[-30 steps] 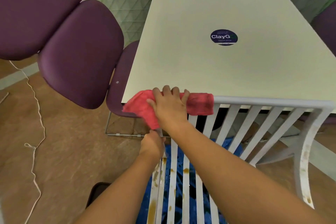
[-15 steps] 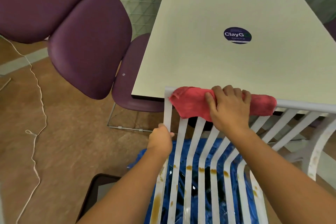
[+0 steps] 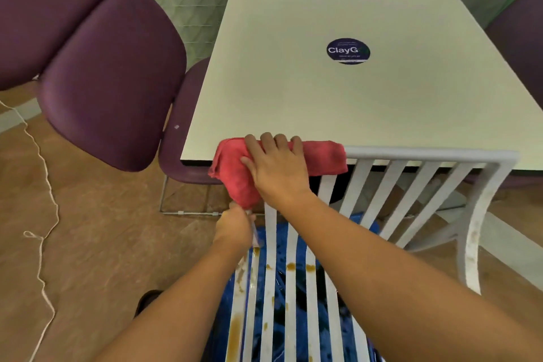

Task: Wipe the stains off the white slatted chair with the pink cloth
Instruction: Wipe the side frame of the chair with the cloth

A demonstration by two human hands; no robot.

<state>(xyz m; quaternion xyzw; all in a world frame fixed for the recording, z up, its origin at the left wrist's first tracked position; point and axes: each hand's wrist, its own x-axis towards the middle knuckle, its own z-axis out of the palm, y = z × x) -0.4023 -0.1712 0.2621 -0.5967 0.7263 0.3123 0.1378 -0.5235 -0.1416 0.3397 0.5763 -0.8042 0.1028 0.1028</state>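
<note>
The white slatted chair (image 3: 423, 156) stands in front of me, its back toward the table. Brown stains mark its slats and right post. The pink cloth (image 3: 235, 173) is draped over the left end of the chair's top rail. My right hand (image 3: 276, 167) presses flat on the cloth, fingers curled over the rail. My left hand (image 3: 235, 226) grips the chair's left post just below the cloth, which hides the post's top.
A cream table (image 3: 338, 82) with a round dark sticker (image 3: 348, 51) lies right behind the chair. Purple padded chairs (image 3: 108, 82) stand at left. A white cord (image 3: 44, 214) runs over the brown floor. Blue plastic (image 3: 296, 279) shows under the slats.
My right hand slid the cloth right along the top rail, then back to the left corner. My left hand kept its grip on the left post.
</note>
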